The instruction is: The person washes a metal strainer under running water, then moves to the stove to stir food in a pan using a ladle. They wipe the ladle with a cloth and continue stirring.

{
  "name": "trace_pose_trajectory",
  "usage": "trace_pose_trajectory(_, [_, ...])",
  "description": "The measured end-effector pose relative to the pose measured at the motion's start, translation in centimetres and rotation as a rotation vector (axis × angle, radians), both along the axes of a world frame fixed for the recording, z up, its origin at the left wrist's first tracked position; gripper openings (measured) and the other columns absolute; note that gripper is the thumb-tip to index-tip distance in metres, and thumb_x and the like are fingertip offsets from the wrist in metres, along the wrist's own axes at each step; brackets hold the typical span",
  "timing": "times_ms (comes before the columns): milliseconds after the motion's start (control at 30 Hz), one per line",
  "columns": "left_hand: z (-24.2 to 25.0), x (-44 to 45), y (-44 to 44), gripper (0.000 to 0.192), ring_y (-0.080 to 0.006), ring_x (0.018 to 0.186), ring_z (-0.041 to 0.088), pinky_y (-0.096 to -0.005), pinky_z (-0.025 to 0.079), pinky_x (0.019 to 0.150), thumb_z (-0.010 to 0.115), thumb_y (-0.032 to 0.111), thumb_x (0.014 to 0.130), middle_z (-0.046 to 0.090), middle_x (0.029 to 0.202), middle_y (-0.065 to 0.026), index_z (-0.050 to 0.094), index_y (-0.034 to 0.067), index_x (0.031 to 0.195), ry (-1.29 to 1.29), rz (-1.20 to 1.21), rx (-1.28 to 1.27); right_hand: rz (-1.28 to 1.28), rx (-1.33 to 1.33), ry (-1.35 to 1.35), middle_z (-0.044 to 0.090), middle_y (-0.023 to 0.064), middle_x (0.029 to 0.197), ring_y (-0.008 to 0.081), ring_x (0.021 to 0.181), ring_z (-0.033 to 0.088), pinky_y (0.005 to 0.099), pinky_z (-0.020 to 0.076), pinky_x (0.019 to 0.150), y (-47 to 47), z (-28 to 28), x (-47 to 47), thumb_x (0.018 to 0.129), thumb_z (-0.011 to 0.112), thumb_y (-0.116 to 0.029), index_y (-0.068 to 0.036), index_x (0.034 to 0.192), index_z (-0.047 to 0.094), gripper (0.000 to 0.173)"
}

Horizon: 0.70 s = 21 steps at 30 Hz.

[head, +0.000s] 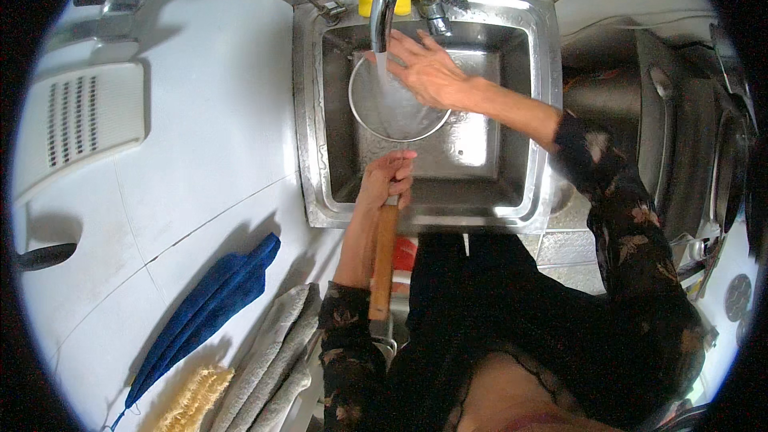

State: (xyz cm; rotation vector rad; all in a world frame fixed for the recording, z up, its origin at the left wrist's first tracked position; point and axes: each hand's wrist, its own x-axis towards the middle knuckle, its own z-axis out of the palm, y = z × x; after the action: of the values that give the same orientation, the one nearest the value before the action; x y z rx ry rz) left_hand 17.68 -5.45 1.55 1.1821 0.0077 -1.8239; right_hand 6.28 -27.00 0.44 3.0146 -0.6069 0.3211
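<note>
A round wire-mesh strainer with a metal rim lies level in the stainless steel sink. Its long wooden handle points back toward my body over the sink's front edge. My left hand grips it where metal meets wood. Water runs from the curved chrome faucet into the mesh. Over the strainer's far right side, my right hand is spread with fingers apart, close to the stream. Whether its palm touches the mesh cannot be told.
A yellow sponge holder sits behind the faucet. On the left wall hang a white grater-like board, a blue cloth, a yellow scrubber and grey towels. Dark cookware stands at the right.
</note>
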Motion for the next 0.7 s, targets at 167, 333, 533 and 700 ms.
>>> trace_pose_trajectory(167, [-0.7, 1.1, 0.3, 0.017, -0.0120, 0.042, 0.041, -0.0318, 0.039, 0.033, 0.045, 0.009, 0.092, 0.048, 0.067, -0.0018, 0.053, 0.003, 0.105, -0.382, -0.003, 0.083, -0.259, 0.602, -0.315, 0.066, 0.0177, 0.101, 0.0365, 0.088, 0.064, 0.0487, 0.0503, 0.075, -0.4, -0.6, -5.8, 0.091, 0.060, -0.017, -0.006, 0.103, 0.069, 0.019])
trace_pose_trajectory(333, [0.1, 1.5, 0.9, 0.012, -0.0130, 0.043, 0.045, -0.0321, 0.038, 0.033, 0.054, 0.009, 0.090, 0.049, 0.066, -0.0026, 0.054, 0.006, 0.102, -0.488, 0.141, 0.111, -0.254, 0.533, -0.452, 0.066, 0.0192, 0.079, 0.0413, 0.071, 0.063, 0.0497, 0.0511, 0.065, -5.7, -2.7, -4.5, 0.096, 0.053, -0.025, -0.004, 0.090, 0.068, 0.026])
trace_pose_trajectory(533, [0.1, 0.2, 0.6, 0.013, -0.0151, 0.045, 0.050, -0.0328, 0.042, 0.037, 0.060, 0.014, 0.092, 0.053, 0.067, -0.0040, 0.054, 0.006, 0.101, -0.458, 0.241, 0.022, -0.221, 0.697, -0.192, 0.066, 0.0142, 0.070, 0.0297, 0.061, 0.063, 0.0428, 0.0503, 0.060, -4.2, -1.2, -3.0, 0.100, 0.049, -0.037, -0.002, 0.094, 0.068, 0.041])
trace_pose_trajectory(700, [-2.4, -4.5, -1.3, 0.013, -0.0204, 0.054, 0.058, -0.0334, 0.050, 0.046, 0.051, 0.006, 0.094, 0.058, 0.073, -0.0084, 0.048, 0.006, 0.108, -0.413, 0.643, -0.085, 0.045, 1.435, -0.073, 0.070, 0.0192, 0.093, 0.0239, 0.086, 0.067, 0.0388, 0.0546, 0.077, 9.9, 1.0, -9.2, 0.089, 0.063, -0.052, 0.000, 0.140, 0.045, 0.075])
